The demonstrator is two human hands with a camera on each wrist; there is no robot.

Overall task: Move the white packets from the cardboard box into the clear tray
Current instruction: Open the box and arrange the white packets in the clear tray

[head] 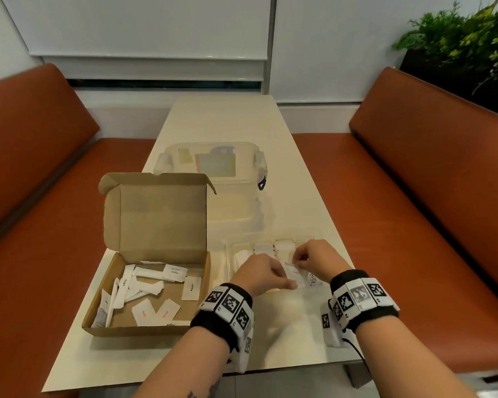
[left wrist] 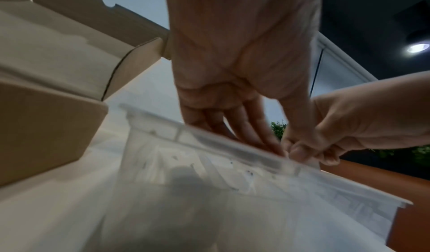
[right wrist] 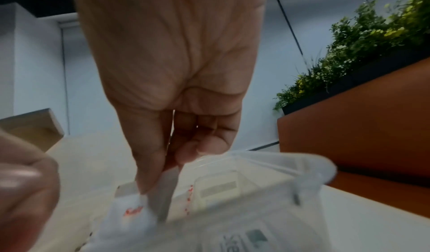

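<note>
Both hands meet over the clear tray [head: 314, 235]: the right hand [head: 314, 258] pinches a white packet [head: 295, 275] by its top edge, and the left hand's [head: 260, 275] fingers [head: 291, 285] pinch its lower corner. Thin, light and floppy, it likely handles best by an edge. More packets [head: 144, 311] lie in the cardboard box [head: 156, 216].

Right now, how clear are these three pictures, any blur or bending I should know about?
Head view: mostly sharp, wide-angle bending at the edges, clear tray hard to make out. Left wrist view: left hand smeared, ceiling light flaring. Right wrist view: right hand and pinched white packet soft with blur.
</note>
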